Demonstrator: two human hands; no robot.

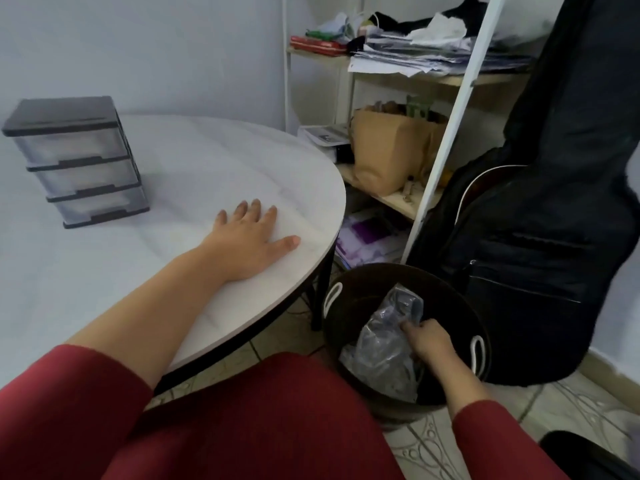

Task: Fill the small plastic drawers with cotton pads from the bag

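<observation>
The clear plastic bag lies crumpled inside a dark round basket on the tiled floor, just beside the table's edge. Your right hand reaches down into the basket and its fingers are curled round the bag's upper part, gripping the plastic. What the bag holds is too blurred to tell. The basket has white rope handles on its rim.

The small drawers stand on the round white table, well apart from the basket, towards the far left. There are three of them stacked in a dark frame, all pushed in; their fronts are cloudy and nothing can be made out inside.

Your left hand lies flat on the table near its right edge, palm down, fingers straight and spread, holding nothing.

Behind the basket a shelf holds a brown paper bag, with a heap of papers on the level above. A black guitar case leans beside it.
</observation>
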